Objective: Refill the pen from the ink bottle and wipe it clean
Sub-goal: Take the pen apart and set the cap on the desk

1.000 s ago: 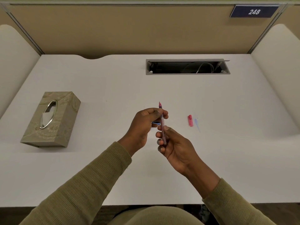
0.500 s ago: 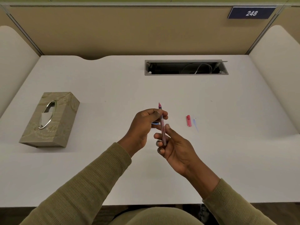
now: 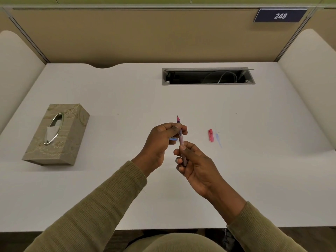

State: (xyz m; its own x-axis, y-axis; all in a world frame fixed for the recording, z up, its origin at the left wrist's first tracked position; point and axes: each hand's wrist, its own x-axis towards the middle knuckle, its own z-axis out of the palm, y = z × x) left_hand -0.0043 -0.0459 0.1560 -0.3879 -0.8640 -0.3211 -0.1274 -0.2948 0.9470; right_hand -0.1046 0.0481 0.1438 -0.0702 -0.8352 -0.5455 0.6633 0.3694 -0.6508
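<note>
Over the middle of the white desk (image 3: 112, 179), just above its surface, both my hands hold the pen (image 3: 181, 138). My left hand (image 3: 160, 142) pinches the upper barrel betw. thumb and fingertips, closed on it, w/ the pink nib end sticking up past my fingers. My right hand (image 3: 196, 164) grips the lower barrel, thumb along the front, fingers curled behind; the tail end sits against my fingers. Pen stands near upright, tilted slightly, nib pointing away from me. Something small and blue (image 3: 172, 139) peeks out under my left fingers, right beside the pen; can't tell what it is. To the right of my hands, apart from them, a pink cap (image 3: 211, 135) lies on the desk, and just beside it a pale blue pointed piece (image 3: 218, 140), poss. a clear tip, too faint to say. Far left on the desk sits a beige tissue box (image 3: 60, 135) w/ an oval metal-rimmed slot and a tissue showing. At the back, a cable slot (image 3: 208, 76) is open w/ a white cord inside. Beige partition behind carries a dark plate (image 3: 280, 15) reading 248. Olive sleeves cover both my forearms.
</note>
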